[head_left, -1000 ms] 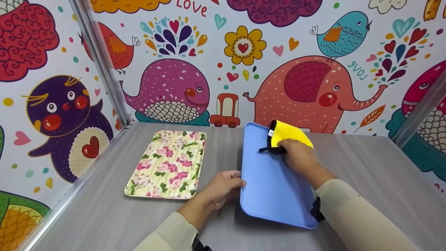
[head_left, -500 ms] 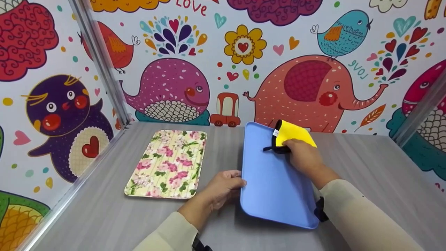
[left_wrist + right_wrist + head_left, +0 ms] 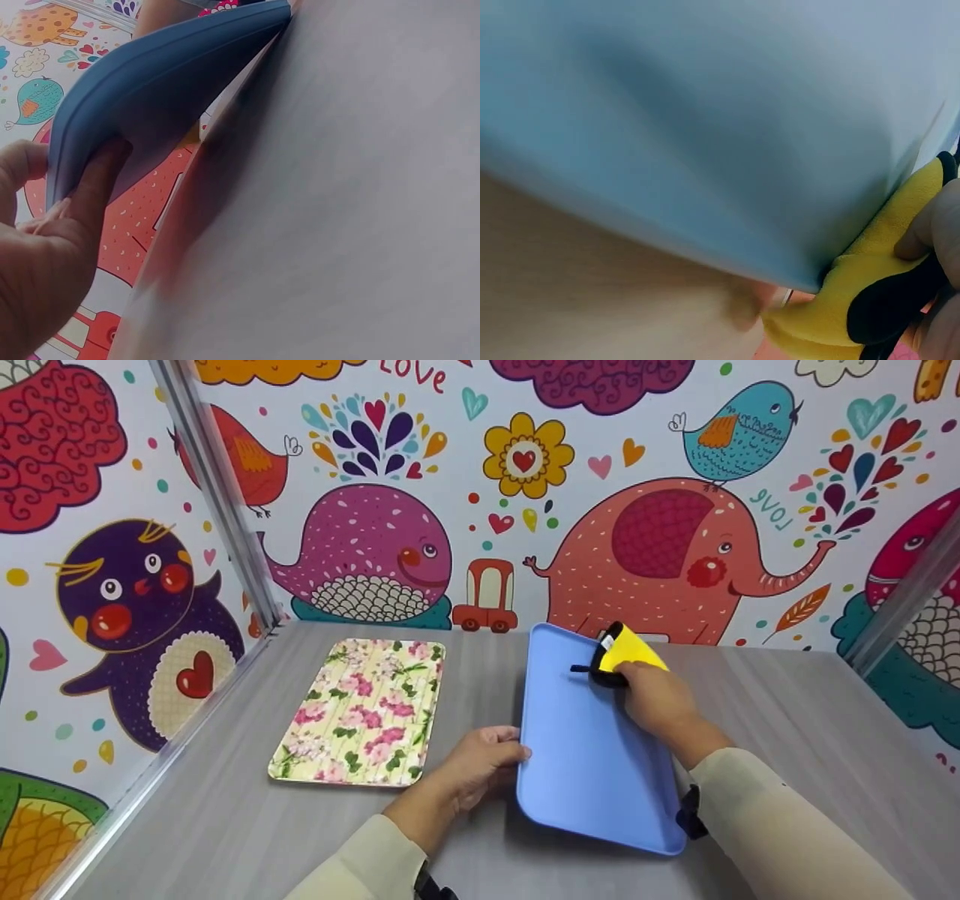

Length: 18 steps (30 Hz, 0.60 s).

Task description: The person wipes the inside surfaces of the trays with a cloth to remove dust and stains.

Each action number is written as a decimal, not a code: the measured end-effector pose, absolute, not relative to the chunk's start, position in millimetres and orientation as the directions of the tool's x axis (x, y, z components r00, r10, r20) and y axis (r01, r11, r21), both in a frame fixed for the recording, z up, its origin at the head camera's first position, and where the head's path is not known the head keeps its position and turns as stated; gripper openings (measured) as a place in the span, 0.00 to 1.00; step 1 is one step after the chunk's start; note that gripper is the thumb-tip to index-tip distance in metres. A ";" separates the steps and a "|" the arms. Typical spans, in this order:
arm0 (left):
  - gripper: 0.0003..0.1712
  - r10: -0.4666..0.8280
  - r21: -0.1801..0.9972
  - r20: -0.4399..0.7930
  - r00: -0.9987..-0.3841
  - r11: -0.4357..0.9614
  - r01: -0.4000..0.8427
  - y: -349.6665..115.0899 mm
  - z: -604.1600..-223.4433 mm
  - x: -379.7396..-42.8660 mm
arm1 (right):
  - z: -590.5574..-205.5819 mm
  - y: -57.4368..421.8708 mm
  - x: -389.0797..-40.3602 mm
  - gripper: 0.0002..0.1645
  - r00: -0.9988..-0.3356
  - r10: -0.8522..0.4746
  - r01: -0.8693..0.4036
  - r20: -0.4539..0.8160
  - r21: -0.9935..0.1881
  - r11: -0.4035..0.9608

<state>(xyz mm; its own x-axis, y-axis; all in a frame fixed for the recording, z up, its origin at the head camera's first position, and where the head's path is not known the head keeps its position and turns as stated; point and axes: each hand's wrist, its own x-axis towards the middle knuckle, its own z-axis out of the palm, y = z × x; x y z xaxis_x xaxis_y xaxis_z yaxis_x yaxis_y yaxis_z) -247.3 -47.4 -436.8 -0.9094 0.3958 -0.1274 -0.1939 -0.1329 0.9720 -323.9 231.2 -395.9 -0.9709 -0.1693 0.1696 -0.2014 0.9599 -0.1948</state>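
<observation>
A blue tray (image 3: 581, 765) is held tilted, its left side raised off the table. My left hand (image 3: 480, 765) pinches that left rim, thumb on the inner side and fingers underneath, as the left wrist view (image 3: 45, 262) of the hand also shows. My right hand (image 3: 660, 697) grips a yellow cloth with black edging (image 3: 630, 649) and presses it on the tray's inside near the far right corner. In the right wrist view, the bunched yellow cloth (image 3: 889, 232) lies against the tray's rim, under the fingers (image 3: 922, 232).
A flower-patterned tray (image 3: 360, 712) lies flat on the grey wooden table (image 3: 225, 810), left of the blue one. Cartoon-printed walls (image 3: 375, 547) stand behind and at both sides, with metal posts (image 3: 217, 487) at the corners.
My right hand has shifted slightly right with the yellow cloth, toward the blue tray's far right corner, and the cloth has folded narrower. The left hand and both trays look unmoved.
</observation>
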 end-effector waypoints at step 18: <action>0.27 0.392 0.971 -0.135 -0.910 -0.131 -0.200 -46.4 -436.0 -246.9 | -393.6 225.4 -318.0 0.22 -0.979 -0.145 -0.180 0.143 -0.278 0.944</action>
